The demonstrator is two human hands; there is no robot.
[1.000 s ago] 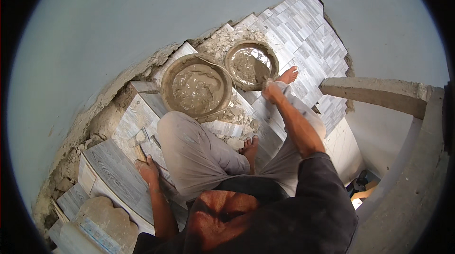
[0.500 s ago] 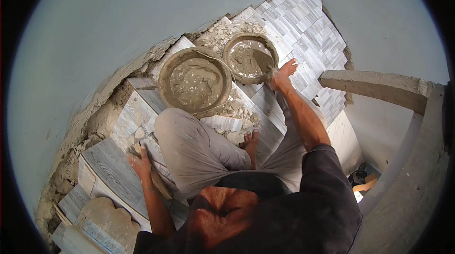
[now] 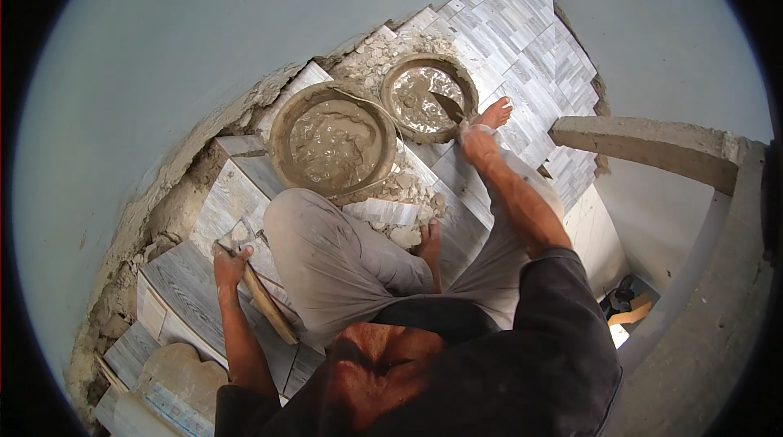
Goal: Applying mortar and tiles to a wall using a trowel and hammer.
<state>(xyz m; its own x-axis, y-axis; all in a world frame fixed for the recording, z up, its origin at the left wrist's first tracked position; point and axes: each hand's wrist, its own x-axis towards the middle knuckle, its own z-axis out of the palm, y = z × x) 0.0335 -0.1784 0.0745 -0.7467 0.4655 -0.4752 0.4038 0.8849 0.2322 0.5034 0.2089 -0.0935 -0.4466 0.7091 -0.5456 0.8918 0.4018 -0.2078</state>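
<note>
My right hand (image 3: 479, 143) is closed round the handle of a pointed trowel (image 3: 447, 105). Its dark blade reaches over the smaller round tub (image 3: 471, 82), which holds wet grey mortar (image 3: 412, 99). Left of it, touching or nearly so, a larger tub (image 3: 281, 131) contains thicker mortar (image 3: 336, 143). Out to the left, my left hand (image 3: 231, 266) grips a wooden-handled tool (image 3: 269, 306) near its upper end. The tool's handle slants down toward my left knee, and my fingers hide most of its head.
Stepped wood-look grey tiles (image 3: 192, 290) run along a wall with a broken, crumbly edge (image 3: 175, 184). Rubble (image 3: 404, 188) lies around the tubs. A concrete beam (image 3: 644, 143) stands at the right. My bare foot (image 3: 493, 113) rests beside the smaller tub. A mortar-smeared container (image 3: 183, 380) sits lower left.
The trowel blade has turned and now shows dark above the smaller tub. My left hand has shifted slightly up and left, and the wooden-handled tool has swung into clearer view.
</note>
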